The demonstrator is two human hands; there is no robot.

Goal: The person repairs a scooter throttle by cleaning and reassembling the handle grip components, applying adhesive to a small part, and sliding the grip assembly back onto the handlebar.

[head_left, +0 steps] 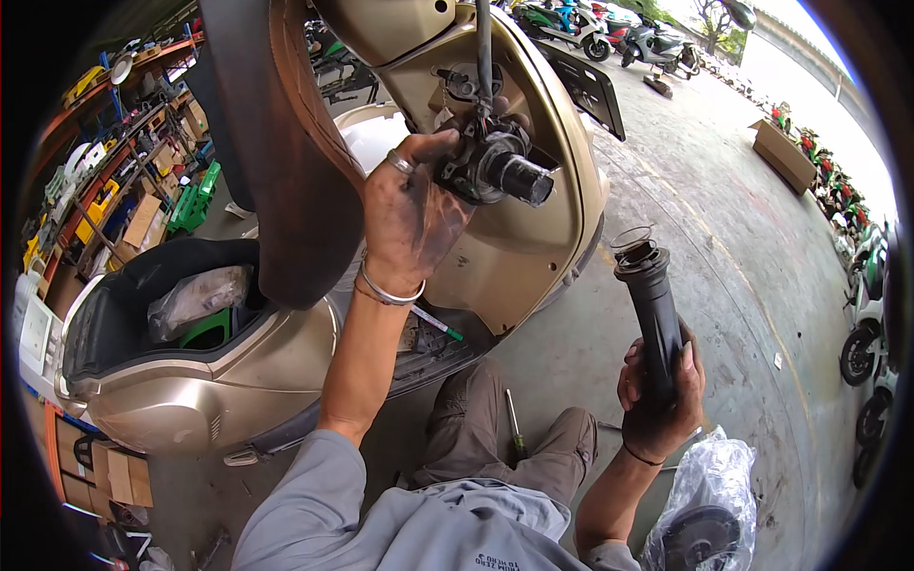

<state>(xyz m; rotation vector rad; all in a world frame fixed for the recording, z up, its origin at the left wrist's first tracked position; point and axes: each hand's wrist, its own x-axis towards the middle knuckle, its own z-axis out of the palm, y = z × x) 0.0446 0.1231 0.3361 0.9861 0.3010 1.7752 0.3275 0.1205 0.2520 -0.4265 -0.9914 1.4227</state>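
Black tube (657, 314) sat near-upright in the right grip (671, 411), which wrapped its lower end, right of the gold panel (500, 271). Left grip (417, 209) held the dark assembly (490, 169) in front of that panel, just below a grey cable (484, 57).
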